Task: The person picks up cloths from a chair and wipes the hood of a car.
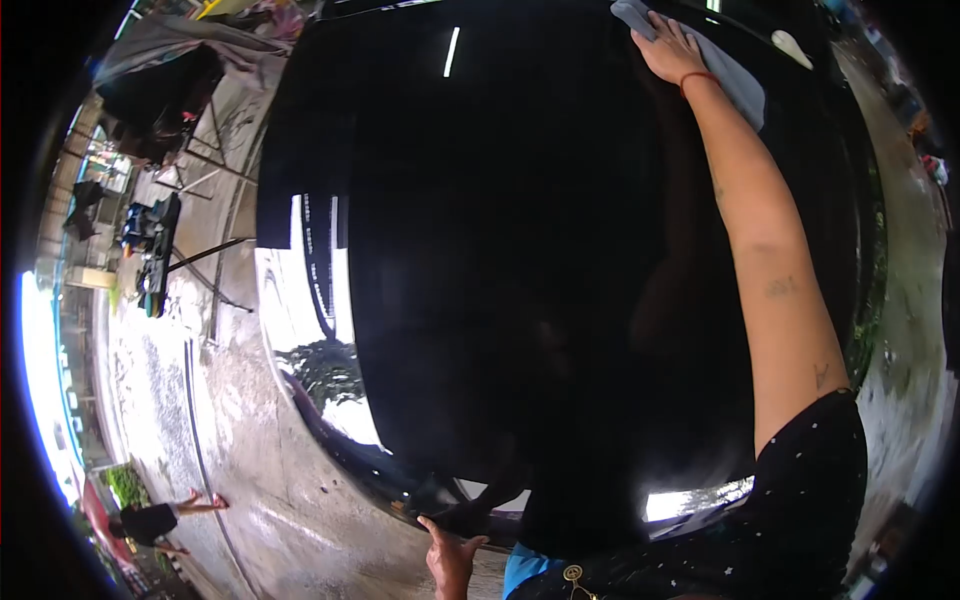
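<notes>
A glossy black car hood (520, 260) fills the middle of the head view, with bright reflections at its left and lower edges. My right arm stretches over it to the upper right, where my right hand (668, 50) lies with fingers spread on a grey-blue cloth (735, 75), pressing it to the black surface. Part of the cloth sticks out beyond the fingers on both sides. At the bottom, my left hand (450, 555) is by the hood's front edge, thumb and a finger apart, with nothing seen in it.
On the left stand a folding table (155, 255) with items on it and a frame draped with grey fabric (200, 55). Another person (150, 522) is on the wet concrete floor (300, 480) at lower left. A white oval part (791, 47) is at the upper right.
</notes>
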Tool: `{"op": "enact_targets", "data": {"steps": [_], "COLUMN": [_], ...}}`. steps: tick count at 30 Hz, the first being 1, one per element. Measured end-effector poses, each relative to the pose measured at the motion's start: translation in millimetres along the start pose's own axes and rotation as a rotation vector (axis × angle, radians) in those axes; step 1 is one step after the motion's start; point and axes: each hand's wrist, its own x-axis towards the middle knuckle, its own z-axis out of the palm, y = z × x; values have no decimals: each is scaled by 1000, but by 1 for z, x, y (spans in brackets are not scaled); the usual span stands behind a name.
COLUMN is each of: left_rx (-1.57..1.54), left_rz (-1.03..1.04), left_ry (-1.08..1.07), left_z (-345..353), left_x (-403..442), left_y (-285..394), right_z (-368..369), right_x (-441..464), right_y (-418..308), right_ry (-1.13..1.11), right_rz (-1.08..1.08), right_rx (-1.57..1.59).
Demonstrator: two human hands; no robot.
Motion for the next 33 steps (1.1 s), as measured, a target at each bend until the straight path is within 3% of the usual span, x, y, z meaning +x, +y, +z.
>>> {"op": "enact_targets", "data": {"steps": [2,7,8,12,14,16,20,23,24,27,30,32,33], "left_rx": [5,2,23,15,14,16,-33,-43,-31,-61,-106,-69,-82], "left_rz": [28,57,72,71,70,63,60,63,52,-29,-85,-32,4], "left_ry": [25,16,27,72,83,92,71,78,65,-28,-110,-73,-49], "left_z": [-2,-13,-16,-23,-24,-25,-13,-12,-12,-29,-38,-36,-36], "left_x": [0,-3,-6,-11,-11,-10,-7,2,3,5,6,2,0], "left_y": [-9,-4,-5,-2,-4,-7,-20,-24,-22,-11,-10,-15,-17], "right_z": [-12,-138,-181,-257,-241,-235,-206,-112,-93,-72,-83,-121,-137], "right_x": [3,-207,-263,-447,-485,-447,-290,-128,-69,54,61,-6,-50], "right_y": [-39,-162,-172,-192,-186,-178,-177,-194,-200,-245,-299,-326,-340], "right_ry": [73,200,160,-382,-370,-429,-96,176,164,16,7,62,117], "right_rz": [104,-437,-519,-857,-863,-884,-665,-444,-448,-175,-162,-467,-521], "right_rx": [287,498,623,738,800,752,613,657,361,335,356,238,329]}}
